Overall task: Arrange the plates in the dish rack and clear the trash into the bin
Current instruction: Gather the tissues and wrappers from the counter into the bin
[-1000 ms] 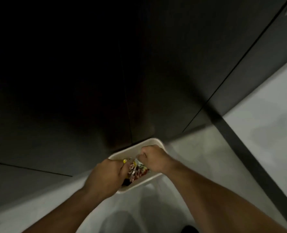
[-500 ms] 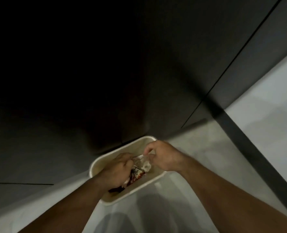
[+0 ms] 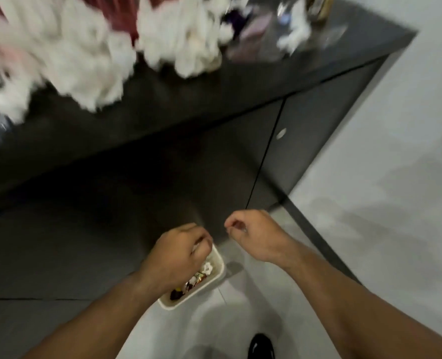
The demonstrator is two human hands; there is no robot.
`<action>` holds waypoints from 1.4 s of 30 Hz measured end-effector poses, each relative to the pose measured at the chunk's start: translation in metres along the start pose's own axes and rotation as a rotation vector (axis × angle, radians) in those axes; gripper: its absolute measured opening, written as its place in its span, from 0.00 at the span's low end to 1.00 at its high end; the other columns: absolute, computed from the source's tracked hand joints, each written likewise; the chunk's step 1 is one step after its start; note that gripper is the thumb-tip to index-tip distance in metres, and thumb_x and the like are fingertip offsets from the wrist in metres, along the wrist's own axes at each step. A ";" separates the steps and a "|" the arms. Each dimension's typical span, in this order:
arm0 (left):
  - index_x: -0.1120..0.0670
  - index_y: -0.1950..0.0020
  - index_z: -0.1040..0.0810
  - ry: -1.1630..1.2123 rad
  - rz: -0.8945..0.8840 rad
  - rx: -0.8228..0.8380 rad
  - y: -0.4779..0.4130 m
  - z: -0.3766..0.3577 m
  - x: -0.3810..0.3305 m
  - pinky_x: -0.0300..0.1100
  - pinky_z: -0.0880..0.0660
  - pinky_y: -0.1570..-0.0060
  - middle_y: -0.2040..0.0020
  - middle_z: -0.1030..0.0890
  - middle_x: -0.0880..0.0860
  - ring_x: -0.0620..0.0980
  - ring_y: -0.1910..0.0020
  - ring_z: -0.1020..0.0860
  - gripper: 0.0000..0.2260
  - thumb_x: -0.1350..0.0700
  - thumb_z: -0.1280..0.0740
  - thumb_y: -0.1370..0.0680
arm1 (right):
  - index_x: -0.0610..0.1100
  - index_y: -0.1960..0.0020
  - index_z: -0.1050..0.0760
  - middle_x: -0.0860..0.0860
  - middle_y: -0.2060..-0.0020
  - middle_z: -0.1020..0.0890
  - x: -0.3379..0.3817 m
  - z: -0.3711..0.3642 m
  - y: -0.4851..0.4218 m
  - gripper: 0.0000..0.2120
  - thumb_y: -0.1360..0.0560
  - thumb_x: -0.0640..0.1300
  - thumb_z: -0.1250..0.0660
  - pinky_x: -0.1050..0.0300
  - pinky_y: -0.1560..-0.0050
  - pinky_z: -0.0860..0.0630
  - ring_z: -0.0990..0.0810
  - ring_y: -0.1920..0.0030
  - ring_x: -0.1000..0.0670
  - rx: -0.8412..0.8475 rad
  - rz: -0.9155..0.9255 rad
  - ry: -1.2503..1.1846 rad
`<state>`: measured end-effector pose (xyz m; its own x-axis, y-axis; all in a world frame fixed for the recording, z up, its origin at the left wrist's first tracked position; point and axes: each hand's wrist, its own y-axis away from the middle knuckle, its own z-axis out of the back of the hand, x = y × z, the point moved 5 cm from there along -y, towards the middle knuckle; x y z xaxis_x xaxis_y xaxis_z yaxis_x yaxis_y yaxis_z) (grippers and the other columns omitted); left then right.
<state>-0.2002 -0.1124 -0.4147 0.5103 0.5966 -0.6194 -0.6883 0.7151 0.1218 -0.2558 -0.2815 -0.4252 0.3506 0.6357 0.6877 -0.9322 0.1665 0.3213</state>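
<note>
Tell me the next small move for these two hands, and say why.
Probably raise both hands to the dark countertop to gather trash there: the left hand and right hand hover by the cream rectangular plastic bin, apparently holding nothing, colourful wrappers lie inside it, and blurred white crumpled paper lies heaped on the countertop.

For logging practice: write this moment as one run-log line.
left hand: over bin, grip unclear | right hand: curled, empty | trash: in bin | white wads: on counter
</note>
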 end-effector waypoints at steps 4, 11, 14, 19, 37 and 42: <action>0.42 0.53 0.23 -0.043 -0.143 -0.050 -0.006 0.088 -0.113 0.35 0.25 0.59 0.57 0.25 0.38 0.36 0.56 0.25 0.14 0.39 0.46 0.24 | 0.56 0.50 0.20 0.60 0.57 0.18 0.070 0.113 0.042 0.05 0.21 0.48 0.33 0.63 0.55 0.23 0.21 0.56 0.62 -0.109 0.102 -0.012; 0.48 0.54 0.20 -0.072 -0.254 -0.269 -0.009 0.191 -0.235 0.44 0.25 0.54 0.58 0.22 0.43 0.40 0.58 0.23 0.09 0.47 0.38 0.22 | 0.52 0.50 0.19 0.58 0.58 0.18 0.143 0.253 0.098 0.03 0.23 0.46 0.31 0.64 0.55 0.25 0.21 0.58 0.59 -0.260 0.201 0.078; 0.47 0.53 0.20 -0.089 -0.234 -0.302 -0.015 0.210 -0.251 0.45 0.25 0.55 0.58 0.22 0.43 0.40 0.58 0.24 0.08 0.48 0.38 0.21 | 0.55 0.50 0.21 0.60 0.57 0.20 0.149 0.285 0.102 0.04 0.22 0.47 0.32 0.67 0.58 0.26 0.21 0.56 0.60 -0.270 0.197 0.085; 0.46 0.55 0.22 -0.084 -0.227 -0.337 -0.035 0.232 -0.260 0.43 0.25 0.57 0.59 0.23 0.42 0.39 0.59 0.24 0.09 0.45 0.39 0.21 | 0.58 0.52 0.22 0.60 0.57 0.21 0.158 0.316 0.088 0.05 0.22 0.48 0.32 0.67 0.61 0.28 0.21 0.56 0.60 -0.300 0.203 0.150; 0.45 0.48 0.23 -0.231 -0.279 -0.285 -0.194 0.258 -0.260 0.30 0.33 0.62 0.54 0.26 0.41 0.38 0.58 0.26 0.05 0.48 0.35 0.22 | 0.55 0.51 0.24 0.60 0.59 0.21 0.137 0.421 -0.021 0.04 0.23 0.48 0.31 0.63 0.58 0.25 0.21 0.57 0.58 -0.530 0.111 0.165; 0.48 0.43 0.24 -0.368 -0.194 -0.115 -0.236 0.209 -0.245 0.41 0.26 0.51 0.46 0.24 0.47 0.46 0.48 0.24 0.12 0.46 0.35 0.23 | 0.50 0.39 0.30 0.53 0.46 0.24 0.109 0.442 -0.081 0.20 0.26 0.53 0.27 0.57 0.52 0.27 0.24 0.50 0.53 -0.531 0.001 0.135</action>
<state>-0.0546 -0.3513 -0.1301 0.7714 0.5600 -0.3021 -0.6039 0.7940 -0.0703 -0.1030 -0.5589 -0.0887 0.3678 0.7214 0.5868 -0.8620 0.5012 -0.0759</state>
